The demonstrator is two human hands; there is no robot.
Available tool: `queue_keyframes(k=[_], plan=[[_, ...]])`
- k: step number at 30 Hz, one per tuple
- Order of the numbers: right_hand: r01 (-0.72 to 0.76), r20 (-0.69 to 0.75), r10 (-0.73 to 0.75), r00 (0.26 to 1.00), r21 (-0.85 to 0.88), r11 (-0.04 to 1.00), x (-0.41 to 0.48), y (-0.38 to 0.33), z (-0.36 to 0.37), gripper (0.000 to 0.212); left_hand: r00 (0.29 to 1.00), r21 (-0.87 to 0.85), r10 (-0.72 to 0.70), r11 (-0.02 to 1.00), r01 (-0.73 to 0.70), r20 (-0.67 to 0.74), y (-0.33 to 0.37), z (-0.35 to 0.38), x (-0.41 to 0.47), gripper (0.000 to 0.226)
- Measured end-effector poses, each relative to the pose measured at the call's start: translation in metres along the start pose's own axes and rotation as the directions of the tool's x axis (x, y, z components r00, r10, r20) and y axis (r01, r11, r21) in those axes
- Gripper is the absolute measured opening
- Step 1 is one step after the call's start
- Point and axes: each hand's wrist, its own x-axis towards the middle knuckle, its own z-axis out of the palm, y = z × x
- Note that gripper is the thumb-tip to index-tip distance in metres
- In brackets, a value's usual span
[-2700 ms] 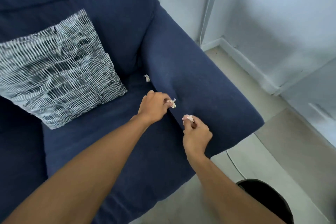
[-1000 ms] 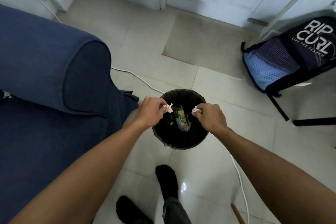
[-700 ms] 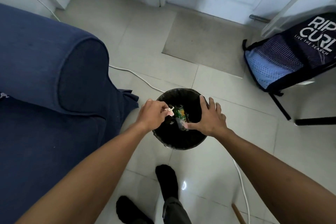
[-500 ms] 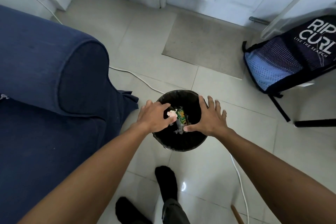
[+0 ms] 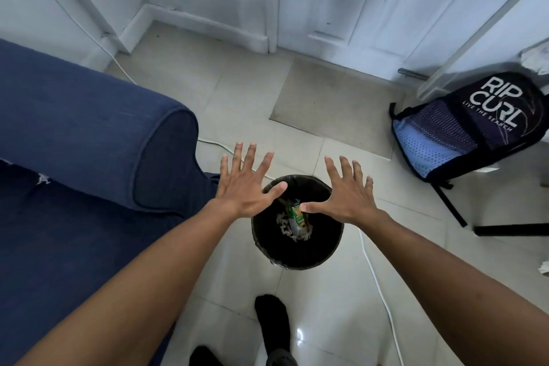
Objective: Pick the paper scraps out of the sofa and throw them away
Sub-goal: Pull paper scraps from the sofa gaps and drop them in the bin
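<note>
A black round bin [image 5: 323, 255] stands on the tiled floor beside the dark blue sofa [image 5: 74, 134]. Inside it lie several pale paper scraps [image 5: 286, 227] and a green carton [image 5: 297, 215]. My left hand [image 5: 246, 184] hovers over the bin's left rim, fingers spread wide and empty. Over the right rim my right hand [image 5: 346, 192] is spread the same way, holding nothing. One small paper scrap [image 5: 43, 179] still sits in the crease between the sofa seat and the armrest at the far left.
A dark backpack [image 5: 466, 128] with a blue mesh panel leans at the right, next to black furniture legs [image 5: 511, 229]. A white cable [image 5: 383, 297] runs across the floor past the bin. White doors stand behind. My black-socked foot [image 5: 271, 321] is below the bin.
I turned from the sofa to the bin with a scrap in each hand. The right hand released its scrap first, then the left; both hands now spread open and lifted above the bin.
</note>
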Motion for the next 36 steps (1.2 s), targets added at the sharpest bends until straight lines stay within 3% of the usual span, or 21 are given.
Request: queue_keyframes(k=[8, 20, 27, 36], plan=[[0.104, -0.104, -0.115, 0.988, -0.105, 0.989, -0.002, -0.066, -0.104, 0.134, 0.988, 0.032, -0.036, 0.999, 0.041, -0.152, -0.032, -0.113, -0.021, 0.086], [0.343, -0.183, -0.383, 0.905, -0.217, 0.914, -0.007, -0.244, -0.215, 0.131, 0.904, -0.006, -0.266, 0.96, 0.28, -0.333, -0.142, -0.245, -0.107, 0.085], [0.508, -0.141, -0.554, 0.82, -0.263, 0.82, -0.026, -0.378, -0.223, 0.13, 0.791, -0.082, -0.467, 0.876, 0.475, -0.395, -0.227, -0.286, -0.201, 0.081], [0.704, -0.029, -0.74, 0.672, -0.287, 0.65, -0.068, -0.513, -0.188, 0.127, 0.603, -0.216, -0.695, 0.707, 0.674, -0.392, -0.313, -0.276, -0.33, 0.08]])
